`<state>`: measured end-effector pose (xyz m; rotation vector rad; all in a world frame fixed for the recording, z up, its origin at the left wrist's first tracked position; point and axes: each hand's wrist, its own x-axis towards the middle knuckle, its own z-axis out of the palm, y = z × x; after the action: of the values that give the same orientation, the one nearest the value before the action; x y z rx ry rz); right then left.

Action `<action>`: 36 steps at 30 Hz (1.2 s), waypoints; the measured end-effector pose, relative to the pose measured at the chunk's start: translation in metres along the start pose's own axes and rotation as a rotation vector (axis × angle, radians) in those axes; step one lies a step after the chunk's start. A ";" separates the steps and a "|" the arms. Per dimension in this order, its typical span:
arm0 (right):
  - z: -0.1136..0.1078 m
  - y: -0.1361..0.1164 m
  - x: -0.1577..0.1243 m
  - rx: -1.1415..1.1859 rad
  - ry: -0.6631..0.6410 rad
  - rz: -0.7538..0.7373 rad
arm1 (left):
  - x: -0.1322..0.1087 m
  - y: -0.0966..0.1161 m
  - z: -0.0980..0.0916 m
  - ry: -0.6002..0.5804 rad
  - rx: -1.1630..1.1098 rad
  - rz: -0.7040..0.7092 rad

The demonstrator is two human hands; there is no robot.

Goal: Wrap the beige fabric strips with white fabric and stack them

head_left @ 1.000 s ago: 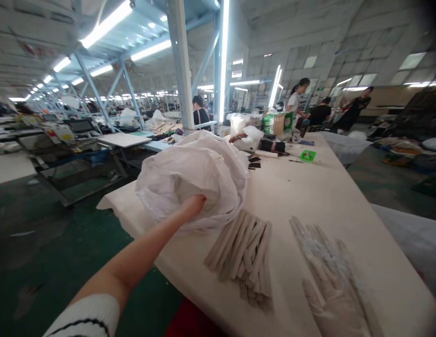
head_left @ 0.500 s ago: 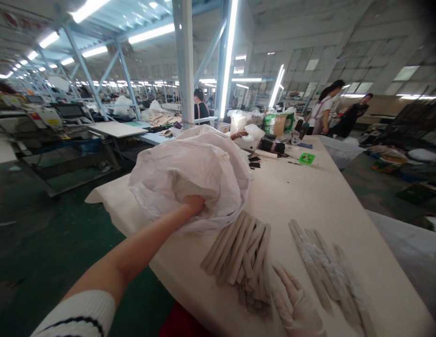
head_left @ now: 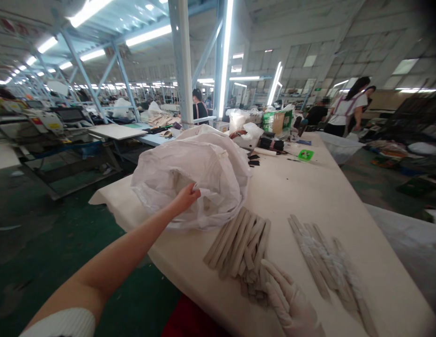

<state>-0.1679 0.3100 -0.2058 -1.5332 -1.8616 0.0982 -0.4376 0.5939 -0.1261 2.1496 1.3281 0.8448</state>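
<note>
My left hand is stretched out and pinches the rim of a big white plastic bag that lies crumpled on the long cream table. My right hand, in a thin pale glove, lies flat with fingers apart on the near end of a pile of beige fabric strips. A second row of beige strips, partly under clear film, lies to the right of it.
At the table's far end stand a green box, white bags, dark rolls and a small green tray. Several people stand beyond it. Work tables and machines fill the left over a green floor. A steel pillar rises behind the bag.
My left hand has come out from deep in the bag and now pinches its rim. My gloved right hand has slid left from the filmed strips onto the beige pile.
</note>
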 end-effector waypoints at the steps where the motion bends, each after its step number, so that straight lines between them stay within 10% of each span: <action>1: 0.001 0.000 -0.002 0.029 -0.012 0.027 | -0.003 0.004 -0.002 -0.031 0.034 0.011; 19: -0.028 -0.017 0.010 0.291 -0.038 0.243 | -0.045 0.105 -0.036 -0.157 0.906 0.532; 27: -0.064 -0.052 0.060 0.645 0.086 0.280 | -0.081 0.190 -0.001 -0.499 0.912 0.792; 31: -0.060 -0.064 0.072 0.911 -0.066 0.242 | -0.091 0.221 0.014 -0.566 0.743 0.898; 36: -0.054 -0.047 0.051 0.996 -0.265 0.585 | -0.087 0.233 0.027 -0.587 0.772 0.903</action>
<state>-0.1790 0.3208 -0.1189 -1.2704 -1.1279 1.3266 -0.3048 0.4151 -0.0110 3.3058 0.3308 -0.1512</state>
